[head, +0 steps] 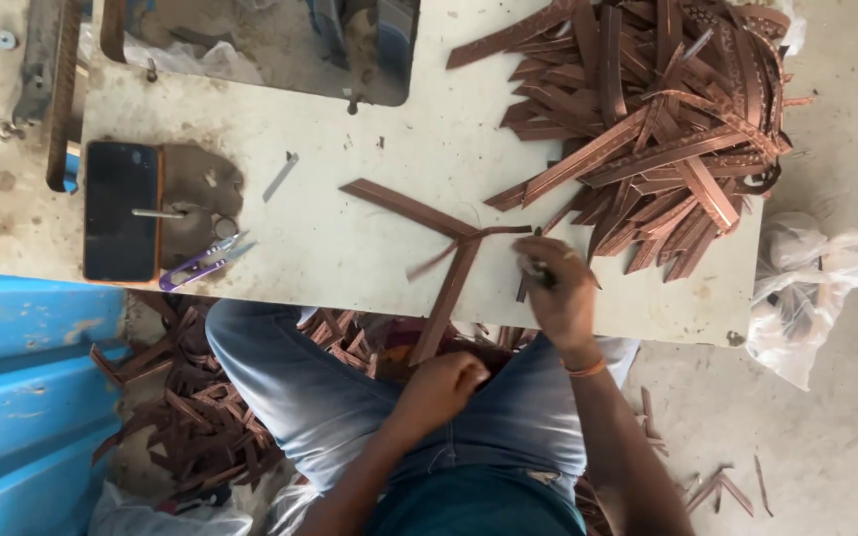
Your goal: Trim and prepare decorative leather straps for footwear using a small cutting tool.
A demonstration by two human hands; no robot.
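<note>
I sit at a pale worktable (350,238) with my knees under its front edge. My left hand (444,389) is closed around the lower end of a brown strap piece (452,283) that runs up onto the table and joins two other straps in a Y shape. My right hand (555,288) rests on the table beside that joint, fingers pinched on a short brown strip (524,287). A big heap of brown embossed straps (657,119) lies just beyond my right hand.
A dark phone (120,210) and purple thread snips (201,263) lie at the table's left. A machine opening (260,45) is at the far edge. Strap offcuts (196,417) litter the floor by a blue bin (22,397). A white plastic bag (806,283) sits right.
</note>
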